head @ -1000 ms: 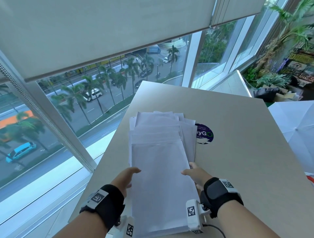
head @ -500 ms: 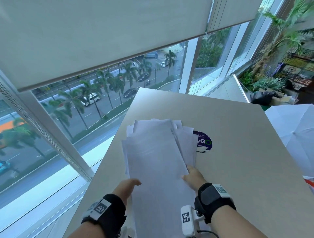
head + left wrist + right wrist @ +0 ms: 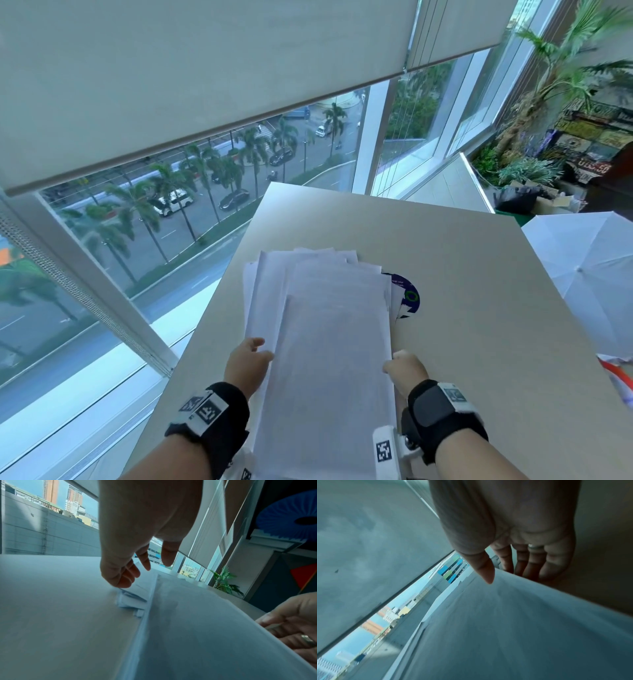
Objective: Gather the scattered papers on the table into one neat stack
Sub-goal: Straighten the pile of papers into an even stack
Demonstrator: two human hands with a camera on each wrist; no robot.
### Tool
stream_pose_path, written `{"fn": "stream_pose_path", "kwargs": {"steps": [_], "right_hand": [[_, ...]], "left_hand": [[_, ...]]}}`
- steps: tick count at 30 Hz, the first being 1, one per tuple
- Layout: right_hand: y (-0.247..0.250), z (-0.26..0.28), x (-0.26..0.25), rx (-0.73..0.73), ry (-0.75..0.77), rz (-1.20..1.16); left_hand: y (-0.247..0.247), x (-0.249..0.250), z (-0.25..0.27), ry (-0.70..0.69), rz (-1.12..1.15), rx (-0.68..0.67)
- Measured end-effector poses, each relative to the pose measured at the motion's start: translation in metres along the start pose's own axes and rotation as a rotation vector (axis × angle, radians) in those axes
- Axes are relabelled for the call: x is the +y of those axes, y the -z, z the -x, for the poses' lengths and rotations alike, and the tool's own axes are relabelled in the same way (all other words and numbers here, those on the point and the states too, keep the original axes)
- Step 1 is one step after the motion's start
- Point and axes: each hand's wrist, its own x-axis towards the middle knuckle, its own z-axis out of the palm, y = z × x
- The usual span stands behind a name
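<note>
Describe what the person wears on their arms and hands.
Both forearms are bare, with no sleeves. Each wrist carries a black strap bearing white square tags printed with black coded patterns; the right strap also has a dark grey pad. A white camera mount with another coded tag sits beside the right wrist. The right hand wears a ring.

The papers [image 3: 322, 329] are plain white sheets, gathered into one loose pile on the table [image 3: 479, 308], its long axis running from 6 o'clock to 12 o'clock. The top sheet sits nearest, at 6 o'clock. Lower sheets fan out past it at 12 and toward 10 o'clock, edges staggered and uneven, and the pile's 2 o'clock corner overlaps a round sticker.
</note>
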Motion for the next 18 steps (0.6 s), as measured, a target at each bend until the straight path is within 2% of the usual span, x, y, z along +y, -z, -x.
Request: {"fn": "stream_pose_path", "kwargs": {"steps": [4, 8, 14, 16, 18], "right_hand": [[0.01, -0.007, -0.008, 0.061, -0.148, -0.162], [0.014, -0.008, -0.017, -0.028, -0.195, -0.433], [0.008, 0.001, -0.035, -0.122, -0.208, -0.477], [0.007, 0.001, -0.034, -0.14, -0.211, -0.468], [0.009, 0.001, -0.035, -0.142, -0.218, -0.494]], "left_hand": [[0.0, 0.001, -0.011, 0.04, -0.057, -0.004], [-0.005, 0.006, -0.02, 0.048, -0.086, -0.029], [-0.006, 0.024, -0.034, 0.176, -0.05, -0.146], [-0.007, 0.025, -0.036, 0.163, -0.16, -0.154], [-0.009, 0.024, -0.036, 0.083, -0.321, -0.123]]}}
